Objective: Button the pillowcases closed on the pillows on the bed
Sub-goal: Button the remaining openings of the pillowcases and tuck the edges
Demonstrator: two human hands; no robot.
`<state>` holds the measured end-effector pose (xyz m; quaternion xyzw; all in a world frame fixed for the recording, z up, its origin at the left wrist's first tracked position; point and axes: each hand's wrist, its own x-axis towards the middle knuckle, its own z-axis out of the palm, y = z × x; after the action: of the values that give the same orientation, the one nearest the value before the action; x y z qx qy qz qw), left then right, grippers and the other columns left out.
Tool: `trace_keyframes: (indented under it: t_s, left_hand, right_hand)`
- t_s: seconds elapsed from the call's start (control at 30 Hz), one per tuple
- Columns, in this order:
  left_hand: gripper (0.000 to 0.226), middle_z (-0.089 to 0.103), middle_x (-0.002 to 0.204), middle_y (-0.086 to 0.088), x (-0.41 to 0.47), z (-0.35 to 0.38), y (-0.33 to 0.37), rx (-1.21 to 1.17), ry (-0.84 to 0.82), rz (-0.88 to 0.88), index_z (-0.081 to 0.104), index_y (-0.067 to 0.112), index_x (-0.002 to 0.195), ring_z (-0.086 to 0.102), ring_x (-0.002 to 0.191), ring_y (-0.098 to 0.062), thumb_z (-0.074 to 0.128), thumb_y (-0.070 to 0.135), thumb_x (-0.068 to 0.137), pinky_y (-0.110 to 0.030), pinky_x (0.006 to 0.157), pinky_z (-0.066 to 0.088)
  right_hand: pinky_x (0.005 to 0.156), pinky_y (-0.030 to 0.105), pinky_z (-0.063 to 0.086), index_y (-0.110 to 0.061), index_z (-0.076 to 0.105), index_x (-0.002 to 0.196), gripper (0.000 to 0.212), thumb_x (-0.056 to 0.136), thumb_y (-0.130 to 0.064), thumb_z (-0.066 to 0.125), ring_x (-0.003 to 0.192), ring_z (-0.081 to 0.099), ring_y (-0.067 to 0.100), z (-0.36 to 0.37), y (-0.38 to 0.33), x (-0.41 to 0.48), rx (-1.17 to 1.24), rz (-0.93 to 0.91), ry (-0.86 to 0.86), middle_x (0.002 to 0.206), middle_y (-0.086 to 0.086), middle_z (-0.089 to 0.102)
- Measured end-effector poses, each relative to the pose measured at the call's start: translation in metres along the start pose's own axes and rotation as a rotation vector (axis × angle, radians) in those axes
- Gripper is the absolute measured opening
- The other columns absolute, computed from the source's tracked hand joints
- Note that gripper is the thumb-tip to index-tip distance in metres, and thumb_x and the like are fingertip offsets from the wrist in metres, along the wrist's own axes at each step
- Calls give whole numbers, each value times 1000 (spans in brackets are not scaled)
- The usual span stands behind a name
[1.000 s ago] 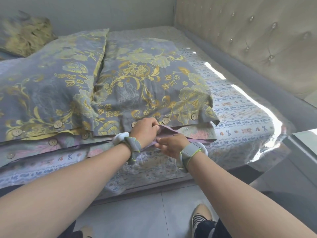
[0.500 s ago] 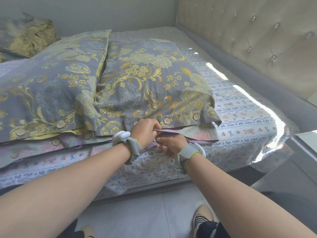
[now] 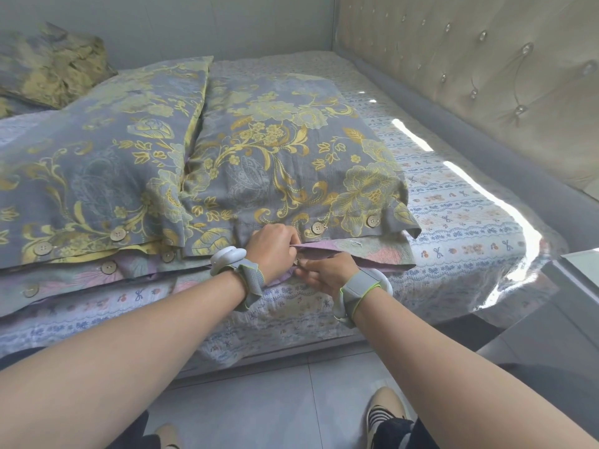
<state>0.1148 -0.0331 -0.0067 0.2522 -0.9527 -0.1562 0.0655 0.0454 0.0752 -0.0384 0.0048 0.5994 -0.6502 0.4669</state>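
Two grey pillows with yellow flowers lie side by side on the bed, the right pillow (image 3: 291,163) and the left pillow (image 3: 90,176). Each rests on a pastel pillowcase (image 3: 372,254) underneath. Wooden buttons (image 3: 317,227) line the near edges. My left hand (image 3: 275,247) pinches the near edge of the lower right pillowcase from above. My right hand (image 3: 327,270) grips the same lilac edge from below, fingertips touching the left hand's. Whatever button sits between the fingers is hidden.
The bed (image 3: 453,222) carries a blue patterned sheet, with a tufted beige headboard (image 3: 486,76) on the right. Another flowered cushion (image 3: 55,66) lies at the back left. A grey surface (image 3: 577,273) stands at the right. My shoes are on the tiled floor (image 3: 259,409).
Both hands stay at the same spot on the lower pillowcase edge, their fingers working closer together. The view has shifted slightly.
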Motion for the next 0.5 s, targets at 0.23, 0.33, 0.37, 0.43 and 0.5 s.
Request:
trace_keyframes:
  t_s: [0.23, 0.33, 0.37, 0.43, 0.5]
  left_hand:
    - [18, 73, 91, -1, -1, -1, 0, -95, -35, -64, 69, 23, 84, 65, 91, -24, 54, 12, 82, -38, 83, 53]
    - [15, 72, 89, -2, 1, -1, 2, -106, -52, -73, 64, 24, 76, 64, 89, -24, 56, 12, 80, -36, 81, 52]
    - [15, 72, 88, -2, 1, -1, 1, -112, -53, -78, 63, 24, 74, 65, 89, -24, 56, 12, 80, -34, 79, 52]
    - [13, 71, 85, -1, 2, 0, 0, -135, -53, -94, 63, 23, 73, 65, 87, -22, 58, 14, 81, -31, 76, 50]
    - [12, 72, 81, 0, 4, 1, -2, -160, -65, -102, 67, 18, 73, 67, 84, -19, 62, 21, 83, -27, 69, 48]
  right_hand:
    - [54, 24, 57, 12, 61, 102, 13, 93, 5, 56, 45, 66, 12, 3, -3, -4, 26, 24, -3, 74, 16, 65]
    - [47, 24, 57, 19, 59, 105, 19, 96, 5, 50, 44, 65, 16, 3, -6, -6, 39, 54, 15, 69, 17, 69]
    - [45, 24, 56, 22, 57, 111, 23, 95, 6, 51, 41, 65, 15, 3, -7, -6, 25, 48, 25, 74, 19, 70]
    - [45, 23, 56, 23, 53, 119, 30, 94, 6, 51, 37, 63, 13, 3, -8, -8, 15, 31, 32, 103, 28, 69]
    - [48, 24, 56, 23, 52, 121, 32, 94, 6, 53, 37, 63, 13, 3, -9, -10, 23, 8, 29, 116, 32, 63]
